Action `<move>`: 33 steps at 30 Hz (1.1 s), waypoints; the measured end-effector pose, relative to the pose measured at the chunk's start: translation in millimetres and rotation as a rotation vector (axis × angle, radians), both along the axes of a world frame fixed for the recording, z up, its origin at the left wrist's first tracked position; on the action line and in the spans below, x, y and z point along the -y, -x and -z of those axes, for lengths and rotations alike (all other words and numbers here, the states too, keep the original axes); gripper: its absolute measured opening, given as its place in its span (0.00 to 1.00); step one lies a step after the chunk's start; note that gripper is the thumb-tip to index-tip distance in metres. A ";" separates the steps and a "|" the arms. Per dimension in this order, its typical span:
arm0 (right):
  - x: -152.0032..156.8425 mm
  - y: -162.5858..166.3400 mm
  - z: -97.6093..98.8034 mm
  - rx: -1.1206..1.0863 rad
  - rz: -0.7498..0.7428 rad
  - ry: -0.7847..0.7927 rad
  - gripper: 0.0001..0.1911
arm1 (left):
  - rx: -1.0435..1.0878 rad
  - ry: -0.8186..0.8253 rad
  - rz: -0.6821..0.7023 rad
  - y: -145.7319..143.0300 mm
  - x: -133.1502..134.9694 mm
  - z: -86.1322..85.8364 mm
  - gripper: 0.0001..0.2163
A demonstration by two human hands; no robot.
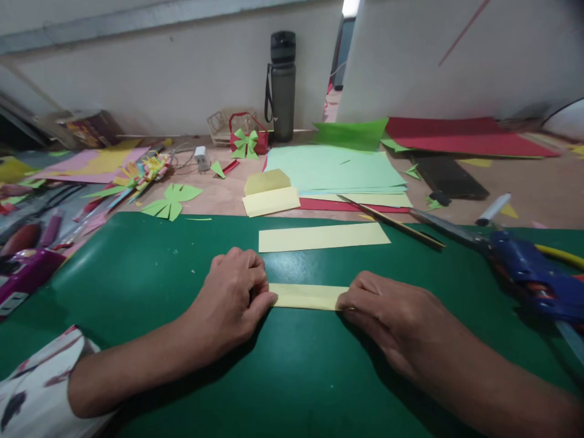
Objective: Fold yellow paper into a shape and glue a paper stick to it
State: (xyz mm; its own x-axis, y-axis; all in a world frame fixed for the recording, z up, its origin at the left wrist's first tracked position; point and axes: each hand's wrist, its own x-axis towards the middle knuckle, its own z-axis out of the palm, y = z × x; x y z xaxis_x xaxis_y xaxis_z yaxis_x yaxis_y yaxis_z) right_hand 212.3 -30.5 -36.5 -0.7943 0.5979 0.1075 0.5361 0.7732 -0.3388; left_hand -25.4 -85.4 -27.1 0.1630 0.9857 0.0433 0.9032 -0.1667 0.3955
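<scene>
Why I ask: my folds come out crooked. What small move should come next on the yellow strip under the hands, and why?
Probably run a fingertip along the folded yellow strip to sharpen its crease. The left hand and right hand pin its ends to the green mat, while the stretch between them lies untouched.

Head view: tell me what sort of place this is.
Probably a paper-craft worktable indoors. A green mat covers it, coloured paper sheets lie behind, with scissors and a blue glue gun at right. The left hand and right hand hold a yellow paper strip.
</scene>
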 end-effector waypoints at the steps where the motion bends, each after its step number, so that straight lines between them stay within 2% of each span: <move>1: 0.2 -0.4 0.2 0.000 0.002 0.002 0.14 | -0.002 0.003 -0.004 0.5 0.2 0.1 0.10; 23: -0.6 -2.6 5.1 0.021 -0.023 -0.028 0.13 | -0.014 -0.046 0.036 6.4 5.8 6.6 0.07; 25: 0.0 -2.9 4.6 0.021 -0.026 -0.014 0.13 | -0.071 -0.098 0.083 7.4 5.9 8.6 0.04; 29: 2.9 -5.4 4.7 0.008 -0.039 -0.018 0.15 | -0.287 -0.182 0.270 7.3 3.1 9.5 0.23; 33: 5.8 -9.7 5.3 0.011 -0.093 -0.076 0.20 | -0.391 -0.129 0.438 3.8 -3.1 4.2 0.26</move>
